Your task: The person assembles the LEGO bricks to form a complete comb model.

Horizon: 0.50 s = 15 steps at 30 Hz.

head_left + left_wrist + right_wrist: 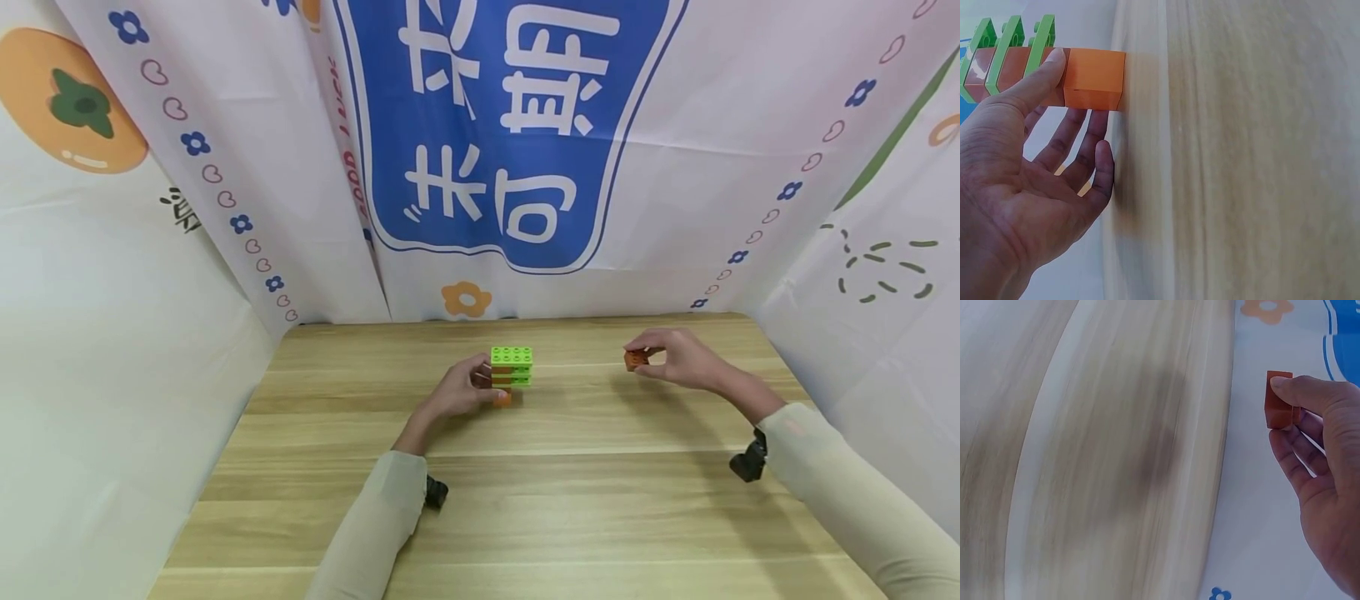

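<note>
While the two arms reach over the desk (525, 500), the head view lists: one stack (512, 355) of toy bricks, upright near the desk's far edge, green uppermost; one left hand (457, 388), thumb to the near side and fingers behind, pinching it low down; one loose brick (635, 360), reddish-brown, well apart to the right, pinched by the right hand (686, 358); two pale sleeves (378, 517), each with one dark device (436, 492); one printed cloth (675, 217) behind. The left wrist view itemises the stack: three green plates (1040, 45), three brown bricks (1013, 67), one beneath each plate, and one orange brick (1094, 70) at the foot; seven visible pieces. The thumb tip lies on the lowest brown one; how many fingertips touch behind, I cannot tell. The right wrist view: the single loose brick between thumb and fingers, cloth beyond it; by the shadow on the wood, I judge it raised off the desk. State of the work, by my reckoning: seven pieces joined, one not yet added; whether others belong to the set, I cannot tell.
</note>
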Tool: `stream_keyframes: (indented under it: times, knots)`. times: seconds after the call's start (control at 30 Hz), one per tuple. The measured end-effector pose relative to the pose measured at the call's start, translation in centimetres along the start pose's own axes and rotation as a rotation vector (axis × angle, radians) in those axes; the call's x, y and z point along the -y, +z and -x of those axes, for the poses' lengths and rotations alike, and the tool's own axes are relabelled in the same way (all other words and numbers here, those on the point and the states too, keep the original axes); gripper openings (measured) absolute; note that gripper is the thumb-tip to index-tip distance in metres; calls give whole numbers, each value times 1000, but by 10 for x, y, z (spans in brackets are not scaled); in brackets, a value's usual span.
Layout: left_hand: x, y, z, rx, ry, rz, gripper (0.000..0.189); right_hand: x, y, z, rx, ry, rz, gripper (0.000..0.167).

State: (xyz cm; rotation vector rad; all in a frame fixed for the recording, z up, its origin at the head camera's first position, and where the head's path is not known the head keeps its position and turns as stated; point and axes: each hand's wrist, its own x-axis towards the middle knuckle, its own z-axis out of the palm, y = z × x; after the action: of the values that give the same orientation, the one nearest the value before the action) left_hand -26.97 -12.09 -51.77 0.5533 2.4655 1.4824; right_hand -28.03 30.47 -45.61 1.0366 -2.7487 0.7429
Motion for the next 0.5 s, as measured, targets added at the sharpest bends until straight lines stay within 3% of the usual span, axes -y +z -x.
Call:
stream_keyframes:
  times: [0.5]
  knots:
    - [-2, 0, 1, 7, -16, 41, 40, 33, 4, -20, -18, -83, 9, 37]
